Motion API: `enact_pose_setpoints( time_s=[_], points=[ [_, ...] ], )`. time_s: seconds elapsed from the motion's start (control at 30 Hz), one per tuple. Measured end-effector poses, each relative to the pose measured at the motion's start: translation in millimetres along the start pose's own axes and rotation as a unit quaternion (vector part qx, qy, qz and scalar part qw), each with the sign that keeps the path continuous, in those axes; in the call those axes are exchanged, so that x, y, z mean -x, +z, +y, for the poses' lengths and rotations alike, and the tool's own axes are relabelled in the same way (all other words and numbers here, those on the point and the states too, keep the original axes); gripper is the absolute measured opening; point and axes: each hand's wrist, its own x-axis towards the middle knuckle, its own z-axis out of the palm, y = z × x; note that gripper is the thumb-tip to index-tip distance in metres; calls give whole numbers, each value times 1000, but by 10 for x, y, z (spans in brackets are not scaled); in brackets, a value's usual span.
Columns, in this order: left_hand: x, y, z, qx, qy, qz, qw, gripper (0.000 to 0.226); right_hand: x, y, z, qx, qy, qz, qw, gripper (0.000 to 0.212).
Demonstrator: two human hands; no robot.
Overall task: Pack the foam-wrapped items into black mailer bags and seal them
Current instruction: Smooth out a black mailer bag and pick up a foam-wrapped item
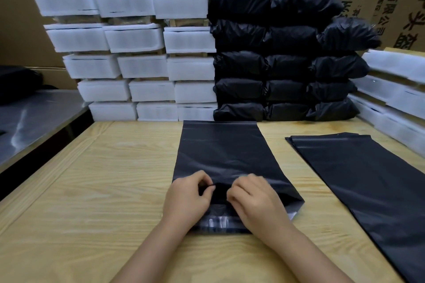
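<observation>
Head view, looking down on a pale wooden table point(92, 190). A flat black plastic mailer bag point(225, 151) lies lengthwise on it, with its open mouth towards the person. It looks empty.

The left hand point(186, 195) and right hand point(250, 197) sit close together at that mouth. The fingers of both are curled and pinch the top layer of film.

Behind the knuckles, towards the wrists, a shiny adhesive strip point(216, 223) runs across the flap. Whether its liner is on is unclear.

Well beyond the fingertips stands a wall of white foam-wrapped blocks point(142, 64), and beside it a stack of filled black bags point(282, 64). To the right of the right fingers, apart from them, lies a pile of empty black mailers point(368, 179).

The step appears to be opening the mouth. It would go best to slide the two layers apart and lift only the upper one. The flap should stay flat, away from the bag's body, until a block is inside.
</observation>
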Motion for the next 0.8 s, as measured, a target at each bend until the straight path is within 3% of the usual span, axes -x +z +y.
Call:
enact_pose_setpoints(
  time_s=[0.07,0.17,0.27,0.33,0.4,0.47,0.57,0.67,0.8],
  points=[
    [17,0,21,-22,23,41,999,5,11,19,-54,30,-28,-28,999,18],
    [26,1,65,-64,61,110,990,8,18,30,-62,99,56,-126,985,39],
    [-16,-22,86,-105,120,184,970,15,-21,-8,25,150,124,-143,970,46],
    [-54,-26,63,-132,178,236,946,13,-43,-56,88,146,158,-150,965,50],
    [-106,-37,37,-153,236,286,916,11,-74,-89,134,143,176,-172,959,71],
    [-142,-60,49,-187,297,311,883,24,-100,-90,197,144,190,-196,951,87],
    [-169,-96,17,-268,332,282,859,44,-187,-144,272,131,205,-237,940,94],
    [-156,-142,-56,-357,263,189,876,20,-306,-226,333,123,208,-271,932,96],
    [-181,-195,-30,-380,137,59,913,74,-459,-301,376,139,188,-311,921,118]
  ],
)
